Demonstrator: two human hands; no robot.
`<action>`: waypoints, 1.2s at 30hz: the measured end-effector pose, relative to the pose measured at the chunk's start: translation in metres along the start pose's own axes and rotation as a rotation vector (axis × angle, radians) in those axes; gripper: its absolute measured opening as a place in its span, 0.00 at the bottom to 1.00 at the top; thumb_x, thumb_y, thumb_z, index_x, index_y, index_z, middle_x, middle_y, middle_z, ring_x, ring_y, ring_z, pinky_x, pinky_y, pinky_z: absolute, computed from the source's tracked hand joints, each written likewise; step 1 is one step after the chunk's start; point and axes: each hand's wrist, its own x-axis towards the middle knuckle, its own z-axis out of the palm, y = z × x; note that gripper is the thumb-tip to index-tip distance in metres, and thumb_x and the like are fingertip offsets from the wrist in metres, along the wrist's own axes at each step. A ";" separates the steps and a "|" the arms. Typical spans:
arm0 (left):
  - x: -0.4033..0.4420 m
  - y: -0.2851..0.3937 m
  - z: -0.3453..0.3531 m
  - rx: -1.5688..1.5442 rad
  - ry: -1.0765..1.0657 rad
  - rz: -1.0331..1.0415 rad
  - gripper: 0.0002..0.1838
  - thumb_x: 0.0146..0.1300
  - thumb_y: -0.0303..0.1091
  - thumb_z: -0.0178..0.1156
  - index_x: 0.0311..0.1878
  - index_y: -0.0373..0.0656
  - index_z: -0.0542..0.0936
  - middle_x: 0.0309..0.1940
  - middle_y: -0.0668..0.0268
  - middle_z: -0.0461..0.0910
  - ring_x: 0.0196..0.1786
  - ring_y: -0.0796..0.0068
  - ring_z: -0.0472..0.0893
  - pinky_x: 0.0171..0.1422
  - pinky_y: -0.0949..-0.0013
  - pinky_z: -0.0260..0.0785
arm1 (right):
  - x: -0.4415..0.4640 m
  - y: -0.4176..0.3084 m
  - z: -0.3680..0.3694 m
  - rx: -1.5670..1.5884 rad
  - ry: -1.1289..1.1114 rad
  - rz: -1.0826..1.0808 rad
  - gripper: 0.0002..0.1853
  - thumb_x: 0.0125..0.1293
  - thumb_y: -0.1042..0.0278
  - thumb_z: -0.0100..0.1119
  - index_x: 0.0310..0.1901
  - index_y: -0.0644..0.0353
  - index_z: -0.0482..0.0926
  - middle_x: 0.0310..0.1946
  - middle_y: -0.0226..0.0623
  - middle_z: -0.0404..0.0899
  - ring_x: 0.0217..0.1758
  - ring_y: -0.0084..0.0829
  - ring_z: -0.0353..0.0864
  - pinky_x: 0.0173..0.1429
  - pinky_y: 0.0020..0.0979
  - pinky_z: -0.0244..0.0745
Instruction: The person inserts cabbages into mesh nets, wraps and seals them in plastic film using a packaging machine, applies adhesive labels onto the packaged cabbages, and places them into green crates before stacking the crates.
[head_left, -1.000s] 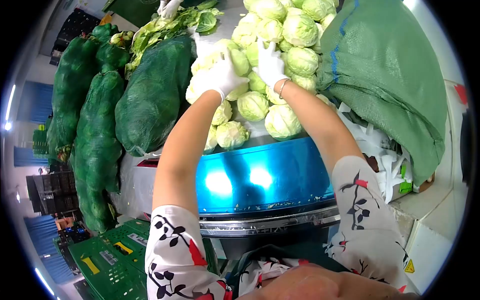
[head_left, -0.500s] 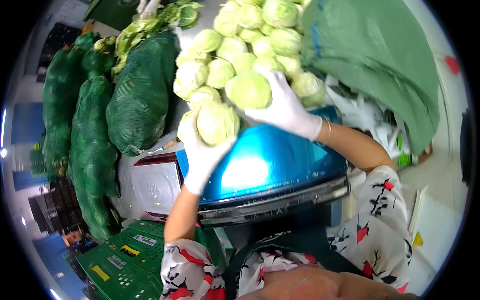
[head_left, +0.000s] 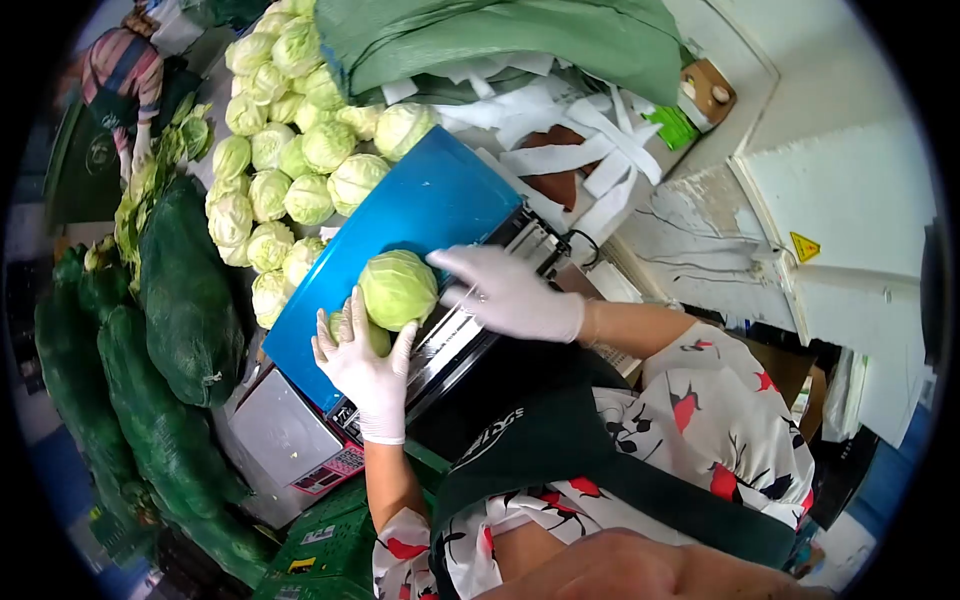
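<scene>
Two pale green cabbages lie on the blue surface of a wrapping machine (head_left: 440, 190) in front of me. My left hand (head_left: 365, 375), in a white glove, curves its fingers and thumb around the nearer cabbage (head_left: 379, 340), which it partly hides. Its thumb tip comes close to the larger cabbage (head_left: 398, 288). To the right of that one is my right hand (head_left: 515, 298), also gloved, fingers stretched out and holding nothing. Whether its fingertips touch the larger cabbage I cannot tell.
Several cabbages (head_left: 308, 200) are heaped behind the machine. Green net sacks (head_left: 190, 300) lie at left, beside a scale (head_left: 285, 425) and green crates (head_left: 320, 540). A green sack (head_left: 500, 35) and white strips (head_left: 560, 155) lie beyond. A co-worker (head_left: 125, 75) handles leaves at far left.
Both cabbages have come from beside the heap down onto the blue surface. My right hand has let go of its cabbage. The view has turned, and a co-worker now shows.
</scene>
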 end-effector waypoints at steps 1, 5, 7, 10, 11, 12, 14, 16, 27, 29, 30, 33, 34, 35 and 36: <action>-0.002 -0.001 0.000 -0.012 0.014 0.010 0.41 0.56 0.57 0.70 0.70 0.47 0.73 0.61 0.58 0.78 0.70 0.47 0.68 0.75 0.46 0.54 | -0.011 0.021 -0.015 0.030 0.073 0.065 0.17 0.68 0.67 0.59 0.58 0.58 0.77 0.51 0.43 0.82 0.58 0.46 0.79 0.64 0.42 0.72; -0.009 -0.003 0.003 0.010 0.018 -0.010 0.42 0.55 0.56 0.70 0.71 0.49 0.72 0.64 0.58 0.75 0.74 0.47 0.64 0.77 0.44 0.49 | -0.054 0.117 -0.085 -0.531 0.217 0.230 0.19 0.56 0.82 0.52 0.49 0.58 0.82 0.45 0.43 0.82 0.49 0.48 0.78 0.56 0.45 0.73; -0.012 -0.004 0.004 0.036 0.006 -0.019 0.43 0.55 0.58 0.70 0.71 0.51 0.71 0.67 0.58 0.73 0.76 0.46 0.60 0.79 0.41 0.43 | -0.078 0.181 -0.103 -0.773 0.032 0.246 0.20 0.53 0.79 0.57 0.50 0.57 0.83 0.45 0.42 0.81 0.53 0.47 0.75 0.57 0.42 0.72; -0.014 0.001 -0.002 0.023 0.013 -0.036 0.42 0.56 0.54 0.70 0.71 0.48 0.70 0.70 0.57 0.70 0.79 0.49 0.55 0.79 0.38 0.40 | -0.091 0.218 -0.094 -0.874 -0.159 0.108 0.16 0.52 0.76 0.58 0.44 0.55 0.83 0.46 0.41 0.79 0.54 0.45 0.74 0.56 0.40 0.72; -0.016 0.002 -0.002 0.004 0.024 -0.043 0.41 0.56 0.53 0.70 0.71 0.47 0.70 0.70 0.57 0.69 0.79 0.49 0.54 0.80 0.37 0.39 | -0.089 0.225 -0.090 -0.895 -0.337 0.107 0.11 0.53 0.73 0.59 0.40 0.54 0.82 0.46 0.41 0.76 0.54 0.44 0.74 0.55 0.40 0.72; -0.018 0.002 -0.004 -0.013 0.035 -0.050 0.41 0.56 0.52 0.70 0.71 0.46 0.71 0.71 0.57 0.69 0.79 0.49 0.54 0.80 0.37 0.38 | -0.089 0.232 -0.090 -0.950 -0.328 0.102 0.10 0.53 0.73 0.59 0.38 0.55 0.81 0.45 0.41 0.76 0.54 0.43 0.74 0.55 0.40 0.72; -0.025 0.001 -0.009 -0.042 0.133 -0.018 0.36 0.58 0.44 0.70 0.69 0.44 0.72 0.69 0.58 0.71 0.78 0.51 0.58 0.80 0.41 0.43 | -0.083 0.218 -0.097 -1.059 -0.311 0.093 0.07 0.52 0.72 0.59 0.35 0.55 0.80 0.43 0.40 0.76 0.54 0.42 0.74 0.55 0.39 0.71; -0.036 0.003 -0.013 -0.184 0.196 0.018 0.31 0.60 0.36 0.69 0.67 0.42 0.73 0.65 0.58 0.75 0.75 0.53 0.63 0.79 0.47 0.49 | -0.076 0.184 -0.128 -1.056 -0.011 0.060 0.04 0.54 0.72 0.59 0.32 0.57 0.80 0.32 0.39 0.77 0.41 0.40 0.79 0.45 0.39 0.75; -0.029 0.081 -0.012 -1.570 0.040 -0.239 0.10 0.67 0.27 0.64 0.50 0.36 0.84 0.40 0.73 0.83 0.43 0.85 0.77 0.51 0.77 0.70 | -0.047 -0.052 -0.045 0.477 -0.074 0.297 0.17 0.62 0.70 0.70 0.49 0.63 0.76 0.42 0.33 0.79 0.46 0.21 0.79 0.52 0.27 0.76; -0.029 0.065 -0.020 -1.370 0.062 -0.290 0.10 0.67 0.26 0.65 0.49 0.35 0.85 0.40 0.69 0.85 0.40 0.84 0.80 0.46 0.77 0.73 | -0.031 -0.064 -0.035 0.469 0.217 0.071 0.29 0.58 0.63 0.75 0.59 0.58 0.74 0.48 0.35 0.80 0.53 0.26 0.79 0.54 0.29 0.77; -0.030 0.057 -0.029 -1.164 -0.004 -0.295 0.10 0.67 0.28 0.66 0.49 0.35 0.85 0.39 0.70 0.85 0.39 0.85 0.80 0.44 0.78 0.73 | -0.020 -0.067 -0.042 0.336 0.268 -0.060 0.36 0.58 0.66 0.75 0.67 0.58 0.68 0.54 0.39 0.77 0.59 0.29 0.77 0.56 0.30 0.77; -0.038 0.046 -0.036 -1.435 -0.156 -0.327 0.10 0.67 0.31 0.65 0.46 0.34 0.86 0.37 0.67 0.85 0.38 0.84 0.80 0.41 0.77 0.73 | -0.001 -0.091 -0.040 0.468 -0.068 -0.075 0.19 0.63 0.71 0.69 0.55 0.63 0.80 0.43 0.36 0.81 0.46 0.25 0.80 0.52 0.26 0.76; -0.042 0.040 -0.045 -1.531 -0.164 -0.336 0.11 0.68 0.33 0.64 0.45 0.34 0.86 0.37 0.67 0.85 0.37 0.84 0.80 0.41 0.77 0.73 | 0.003 -0.096 -0.036 0.421 -0.075 -0.069 0.11 0.65 0.71 0.68 0.46 0.65 0.83 0.39 0.32 0.83 0.41 0.20 0.79 0.49 0.24 0.74; -0.046 0.032 -0.054 -1.630 -0.173 -0.342 0.12 0.69 0.34 0.62 0.45 0.33 0.86 0.36 0.66 0.85 0.36 0.83 0.81 0.42 0.77 0.74 | 0.006 -0.100 -0.035 0.549 -0.056 0.025 0.10 0.66 0.71 0.66 0.46 0.66 0.83 0.39 0.30 0.84 0.41 0.18 0.79 0.49 0.23 0.74; -0.050 0.024 -0.061 -1.730 -0.182 -0.347 0.13 0.70 0.35 0.61 0.44 0.33 0.85 0.35 0.66 0.86 0.36 0.82 0.82 0.42 0.77 0.74 | 0.009 -0.105 -0.035 0.675 -0.040 0.123 0.09 0.68 0.70 0.65 0.45 0.67 0.83 0.40 0.29 0.84 0.41 0.16 0.78 0.49 0.22 0.74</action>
